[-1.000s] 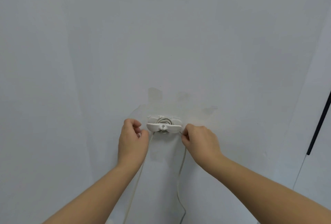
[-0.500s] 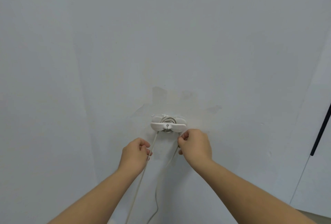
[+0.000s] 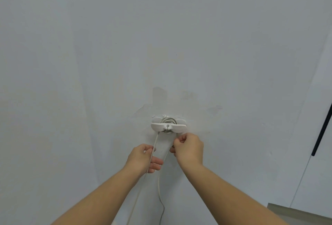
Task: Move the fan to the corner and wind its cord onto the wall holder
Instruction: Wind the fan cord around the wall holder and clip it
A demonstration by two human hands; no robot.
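Wall holder (image 3: 168, 126), w/ several cord (image 3: 158, 185) turns on it, is sitting on the white wall (image 3: 161, 45) approx mid-view. R hand (image 3: 188, 150), just below at its 5 o'clock, is pinching one strand w/ curled fingers. L hand (image 3: 143, 160), at the holder's 7 o'clock, is lying loosely curled w/ the other strand crossing its fingers, can't tell if it's gripping; both strands are dropping toward 6 o'clock.

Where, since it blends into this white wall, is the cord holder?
In the head view, the wall holder sits just below centre, just above the right hand, with cord wound on it.
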